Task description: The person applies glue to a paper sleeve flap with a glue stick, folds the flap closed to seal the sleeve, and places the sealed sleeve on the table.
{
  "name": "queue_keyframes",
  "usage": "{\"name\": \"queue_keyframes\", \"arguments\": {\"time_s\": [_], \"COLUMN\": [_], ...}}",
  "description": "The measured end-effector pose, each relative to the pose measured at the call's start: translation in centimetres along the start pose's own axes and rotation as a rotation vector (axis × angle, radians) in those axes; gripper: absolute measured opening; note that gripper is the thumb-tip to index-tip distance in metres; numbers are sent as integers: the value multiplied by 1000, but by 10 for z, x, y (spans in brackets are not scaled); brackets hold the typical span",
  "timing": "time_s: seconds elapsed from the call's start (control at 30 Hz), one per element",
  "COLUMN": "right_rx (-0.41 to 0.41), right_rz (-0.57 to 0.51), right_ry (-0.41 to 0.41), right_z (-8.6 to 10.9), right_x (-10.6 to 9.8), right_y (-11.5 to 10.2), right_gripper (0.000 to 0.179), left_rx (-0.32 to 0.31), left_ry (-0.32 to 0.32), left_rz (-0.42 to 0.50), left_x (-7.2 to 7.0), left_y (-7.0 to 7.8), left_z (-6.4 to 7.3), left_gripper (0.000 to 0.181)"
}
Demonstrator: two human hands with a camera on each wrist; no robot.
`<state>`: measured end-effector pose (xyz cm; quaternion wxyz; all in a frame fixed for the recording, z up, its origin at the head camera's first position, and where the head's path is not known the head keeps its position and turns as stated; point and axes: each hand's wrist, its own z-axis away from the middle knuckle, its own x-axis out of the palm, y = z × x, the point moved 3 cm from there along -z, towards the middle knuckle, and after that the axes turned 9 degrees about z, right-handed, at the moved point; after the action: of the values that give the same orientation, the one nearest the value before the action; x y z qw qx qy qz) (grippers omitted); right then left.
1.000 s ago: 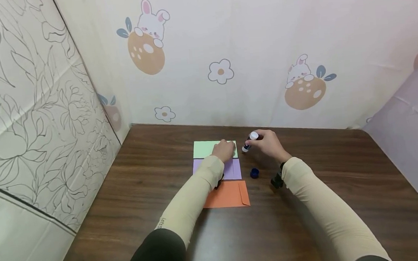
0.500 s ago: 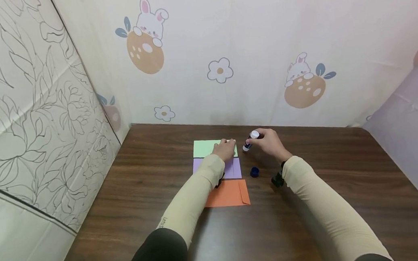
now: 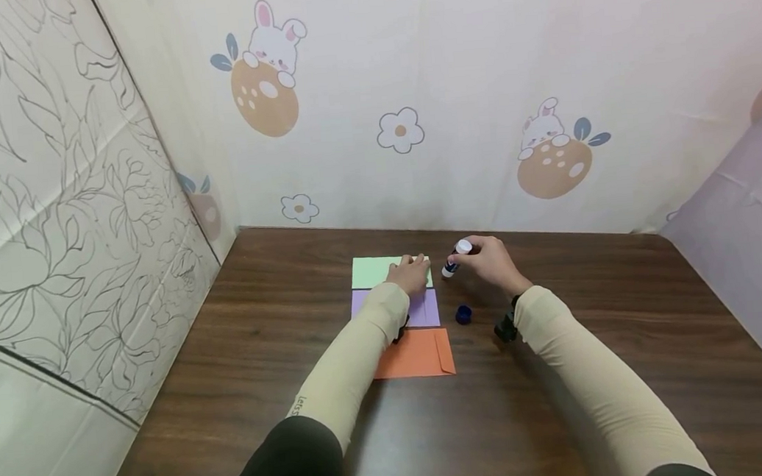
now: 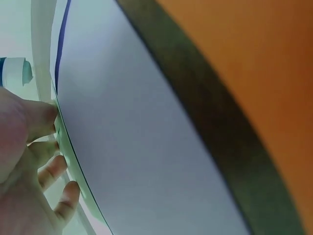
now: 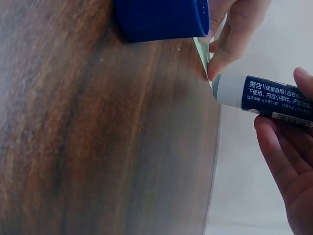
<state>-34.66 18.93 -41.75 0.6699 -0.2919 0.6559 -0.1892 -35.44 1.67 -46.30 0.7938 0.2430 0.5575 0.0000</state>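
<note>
The right hand's point(image 3: 491, 263) fingers grip a glue stick point(image 3: 454, 262), tilted beside the green envelope point(image 3: 373, 272). The left hand's point(image 3: 410, 274) fingers, loosely extended, touch that envelope. A blue cap point(image 3: 463, 315) rests nearby.

- head view's pretty evenly lit, soft glare on the tabletop point(image 3: 421, 434)
- left wrist cam is hazy, orange envelope point(image 4: 264, 58) blurry, straight edges bowed
- right wrist: glue stick point(image 5: 276, 100) print readable, pale wall point(image 5: 239, 156) kinda washed out

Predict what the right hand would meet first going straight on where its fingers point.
Probably the pale green rectangular paper, or the left hand touching it; the heights are unclear.
</note>
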Motion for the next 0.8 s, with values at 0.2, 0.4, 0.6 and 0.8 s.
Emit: {"name": "queue_keyframes", "arguments": {"time_s": [0.2,0.4,0.6,0.8], "right_rx": [15,9,-36,-51], "right_rz": [5,8,21,12], "right_ry": [-14,-8,7,10], "right_z": [0,0,2,2], "right_x": [0,0,1,1], "right_y": [3,5,5,4], "right_gripper": [33,33,33,33], "left_rx": [-15,-4,4,-1], "left_ry": [-14,-6,3,28], "left_rz": [22,-10,-61,-37], "left_x": [3,0,-1,-2], "left_y": [-2,1,3,3], "left_z": [-1,2,5,4], "left_gripper": [49,48,48,43]}}
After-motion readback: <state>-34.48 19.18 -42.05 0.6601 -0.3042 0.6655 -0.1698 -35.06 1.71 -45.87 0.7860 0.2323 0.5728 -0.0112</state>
